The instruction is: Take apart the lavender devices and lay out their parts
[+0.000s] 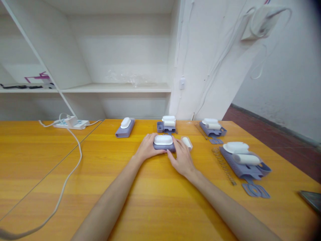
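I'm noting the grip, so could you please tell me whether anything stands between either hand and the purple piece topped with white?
Nothing visible does: the left hand and right hand touch the purple piece from either side. The white roller lies beyond the right hand's fingers.

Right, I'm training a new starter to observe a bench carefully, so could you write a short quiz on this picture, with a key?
1. Multiple choice: what lies just left of the nearest purple-grey plastic housing on the right?
a) a pair of scissors
b) a coiled metal spring
c) a screwdriver

2. True or false: the long white plastic power strip lies to the left of both hands.

3. Short answer: which hands touch the purple-grey plastic block topped with a textured white oval piece?

Key:
1. b
2. True
3. Both: the left hand and the right hand
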